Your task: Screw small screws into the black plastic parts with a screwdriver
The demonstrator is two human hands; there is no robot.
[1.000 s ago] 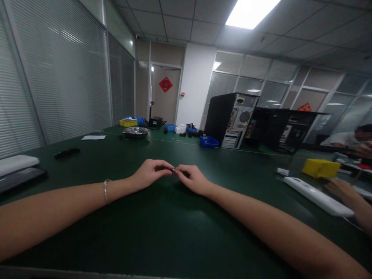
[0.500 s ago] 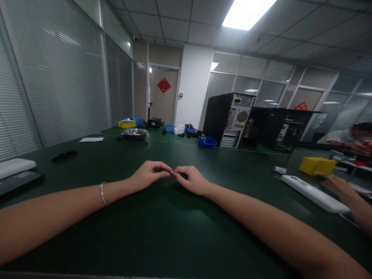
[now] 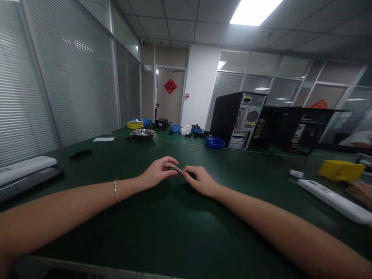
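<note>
In the head view a small thin metallic piece (image 3: pixel 176 169) bridges my two hands above the green table (image 3: pixel 162 232); its exact kind is too small to make out. My left hand (image 3: pixel 158 171), with a bracelet (image 3: pixel 116 191) on the wrist, holds one end between thumb and fingers, its index finger lifted a little. The other end is pinched between thumb and forefinger of my right hand (image 3: pixel 200 180). Both hands are close together, low over the tabletop.
Left lie a white and black device (image 3: pixel 29 174) and a dark object (image 3: pixel 80 154). Behind are a metal bowl (image 3: pixel 143 133), a blue bin (image 3: pixel 215 142) and a computer tower (image 3: pixel 232 120). Right, a white bar-shaped device (image 3: pixel 334 199) and yellow box (image 3: pixel 341 169) lie near another person's hand (image 3: pixel 359 192).
The whole scene has shifted right as my head turned left. More of the metallic piece shows between my hands, and my left index finger has lifted from it. The other person's arm is now less in view.
</note>
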